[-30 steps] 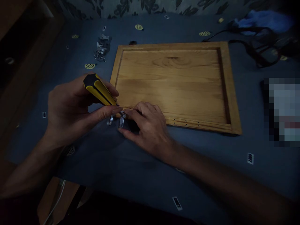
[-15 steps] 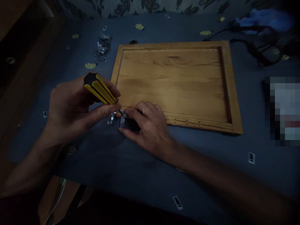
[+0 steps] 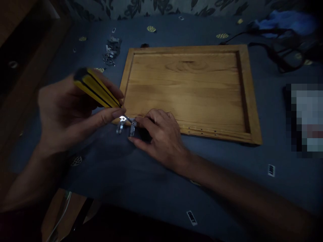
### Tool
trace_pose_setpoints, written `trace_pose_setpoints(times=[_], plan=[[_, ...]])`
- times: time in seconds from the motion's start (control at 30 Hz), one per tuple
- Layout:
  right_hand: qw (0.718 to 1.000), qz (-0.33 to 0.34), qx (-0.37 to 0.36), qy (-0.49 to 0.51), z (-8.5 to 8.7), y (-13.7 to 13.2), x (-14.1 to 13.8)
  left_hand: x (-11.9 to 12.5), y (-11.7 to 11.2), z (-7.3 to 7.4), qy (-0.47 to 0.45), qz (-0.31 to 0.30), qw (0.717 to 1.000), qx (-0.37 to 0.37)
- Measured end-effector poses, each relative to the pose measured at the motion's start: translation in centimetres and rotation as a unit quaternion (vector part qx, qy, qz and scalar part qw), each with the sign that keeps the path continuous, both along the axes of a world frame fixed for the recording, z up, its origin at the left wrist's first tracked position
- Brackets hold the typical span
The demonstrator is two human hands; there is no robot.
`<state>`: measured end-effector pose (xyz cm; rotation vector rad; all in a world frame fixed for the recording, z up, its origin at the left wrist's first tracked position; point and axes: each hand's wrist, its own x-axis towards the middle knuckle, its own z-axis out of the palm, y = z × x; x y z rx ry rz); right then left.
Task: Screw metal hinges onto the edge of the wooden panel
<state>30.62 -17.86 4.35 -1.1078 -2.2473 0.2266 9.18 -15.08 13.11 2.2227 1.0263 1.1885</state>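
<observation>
My left hand (image 3: 68, 114) is closed round the yellow and black handle of a screwdriver (image 3: 94, 89), whose tip points down at a small metal hinge (image 3: 126, 125) by the near left corner of a wooden framed panel (image 3: 188, 89). My right hand (image 3: 160, 136) rests on the blue cloth with its fingertips pinched on the hinge, pressing it against the panel's front edge. A row of small holes (image 3: 202, 130) shows along that edge to the right of my hand.
A heap of metal hinges (image 3: 110, 52) lies at the back left on the blue cloth (image 3: 141, 174). Round yellow perforated discs (image 3: 151, 29) and small labels (image 3: 271, 170) are scattered about. Dark cables (image 3: 277, 57) and a blue cloth bundle (image 3: 282, 20) lie at the back right.
My left hand has shifted left and tilted the screwdriver handle further left, so more of the hinge shows. My right hand has stayed in place on the hinge.
</observation>
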Motion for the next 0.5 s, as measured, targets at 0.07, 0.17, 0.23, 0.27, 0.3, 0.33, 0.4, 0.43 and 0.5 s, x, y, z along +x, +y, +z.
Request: trace_pose_setpoints(times=[0.07,0.17,0.23,0.27,0.3,0.33,0.4,0.43,0.5], plan=[[1.0,-0.001,0.004,0.004,-0.04,-0.01,-0.01,-0.2,0.07,-0.07,-0.046,0.027,0.999,-0.005],[1.0,-0.004,0.011,0.011,-0.08,-0.03,-0.07,-0.28,0.27,-0.24,-0.057,0.056,0.997,-0.008],[1.0,-0.004,0.014,0.015,-0.07,-0.04,-0.1,-0.09,0.4,-0.32,-0.037,0.039,0.998,0.022],[1.0,-0.003,0.014,0.015,-0.07,-0.04,-0.11,0.05,0.45,-0.34,-0.03,0.03,0.999,0.031],[1.0,-0.004,0.013,0.014,-0.06,-0.04,-0.12,0.2,0.48,-0.35,-0.024,0.026,0.999,0.035],[1.0,-0.005,0.011,0.012,-0.05,-0.04,-0.13,0.33,0.5,-0.35,-0.02,0.025,0.999,0.037],[1.0,-0.009,0.007,0.009,-0.05,-0.03,-0.14,0.51,0.5,-0.35,-0.009,0.036,0.999,0.037],[1.0,-0.009,0.007,0.009,-0.04,-0.02,-0.13,0.55,0.49,-0.36,-0.001,0.043,0.998,0.039],[1.0,-0.008,0.006,0.011,-0.03,-0.01,-0.11,0.54,0.47,-0.38,0.014,0.046,0.998,0.046]])
